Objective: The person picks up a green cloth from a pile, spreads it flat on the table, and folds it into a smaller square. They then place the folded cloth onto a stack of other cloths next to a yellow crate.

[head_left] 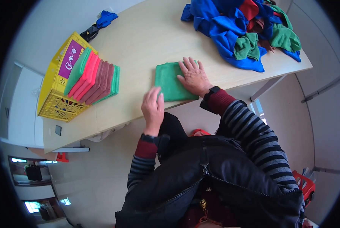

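A green folded cloth [167, 80] lies flat near the front edge of the table. My right hand [194, 78] rests palm down on its right part, fingers spread, covering some of it. At the cloth's lower left corner is my left hand [153, 110], its fingers stretched out and a little blurred, with nothing seen in it. Whether its fingertips touch the cloth I cannot tell. To the left, a row of folded cloths [97, 79] in green, red and brown leans against a yellow plastic crate [59, 99].
A loose heap of blue, green, red and brown cloths [225, 32] covers the table's [139, 41] far right. At the far left are a small blue cloth [106, 19] and a black item [89, 33]. A small dark flat object [58, 130] lies near the left corner.
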Demonstrator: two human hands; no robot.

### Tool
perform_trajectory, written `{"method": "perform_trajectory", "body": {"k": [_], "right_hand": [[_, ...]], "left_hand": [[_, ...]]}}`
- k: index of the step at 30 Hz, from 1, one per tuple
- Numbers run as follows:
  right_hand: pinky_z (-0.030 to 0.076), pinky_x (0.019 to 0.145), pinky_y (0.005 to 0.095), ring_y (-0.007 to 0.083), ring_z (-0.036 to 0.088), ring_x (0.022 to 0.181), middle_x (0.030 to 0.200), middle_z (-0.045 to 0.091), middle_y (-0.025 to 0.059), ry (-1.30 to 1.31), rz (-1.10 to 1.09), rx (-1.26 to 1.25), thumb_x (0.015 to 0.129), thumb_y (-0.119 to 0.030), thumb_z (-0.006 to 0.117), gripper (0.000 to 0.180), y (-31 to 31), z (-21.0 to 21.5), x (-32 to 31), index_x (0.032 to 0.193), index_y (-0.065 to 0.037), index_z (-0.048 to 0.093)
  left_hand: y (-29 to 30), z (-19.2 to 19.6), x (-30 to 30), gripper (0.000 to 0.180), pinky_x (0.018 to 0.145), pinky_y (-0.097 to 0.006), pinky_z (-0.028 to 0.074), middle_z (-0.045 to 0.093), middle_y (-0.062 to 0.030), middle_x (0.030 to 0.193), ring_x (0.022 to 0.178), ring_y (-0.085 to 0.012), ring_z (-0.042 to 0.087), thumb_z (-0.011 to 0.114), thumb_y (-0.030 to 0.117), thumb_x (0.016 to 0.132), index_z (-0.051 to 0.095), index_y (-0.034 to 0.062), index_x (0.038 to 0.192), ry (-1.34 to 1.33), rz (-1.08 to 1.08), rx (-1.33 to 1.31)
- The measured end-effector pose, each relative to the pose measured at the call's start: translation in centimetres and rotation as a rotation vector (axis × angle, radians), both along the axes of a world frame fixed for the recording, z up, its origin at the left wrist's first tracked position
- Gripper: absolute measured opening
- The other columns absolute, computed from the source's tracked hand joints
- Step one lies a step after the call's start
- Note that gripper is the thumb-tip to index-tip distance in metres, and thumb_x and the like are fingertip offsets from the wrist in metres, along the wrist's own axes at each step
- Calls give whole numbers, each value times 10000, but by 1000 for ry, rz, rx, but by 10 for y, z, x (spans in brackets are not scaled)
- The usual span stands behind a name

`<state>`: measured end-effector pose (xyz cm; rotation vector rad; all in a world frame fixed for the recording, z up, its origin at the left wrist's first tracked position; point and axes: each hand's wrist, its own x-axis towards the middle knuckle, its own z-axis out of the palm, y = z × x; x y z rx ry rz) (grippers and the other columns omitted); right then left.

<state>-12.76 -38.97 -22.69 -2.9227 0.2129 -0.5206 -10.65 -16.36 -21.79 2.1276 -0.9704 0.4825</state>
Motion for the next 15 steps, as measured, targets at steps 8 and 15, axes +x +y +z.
{"method": "perform_trajectory", "body": {"k": [8,15], "right_hand": [[244,1169,528,364,362,1406,1481,437,196,39,94,39,994,-410,475,585,13,15,15,1444,-40,426],[313,1100,517,353,440,1303,1383,493,195,-91,200,26,955,-408,545,586,61,9,-27,1379,-10,474]], "left_hand": [[28,-45,-36,386,891,-356,527,682,-102,1098,1020,-180,654,638,382,976,634,54,1179,1382,-286,-418],[17,-51,-53,508,947,-404,519,642,-103,1219,1089,-221,637,648,405,965,533,67,1326,1572,-239,-1008]]}}
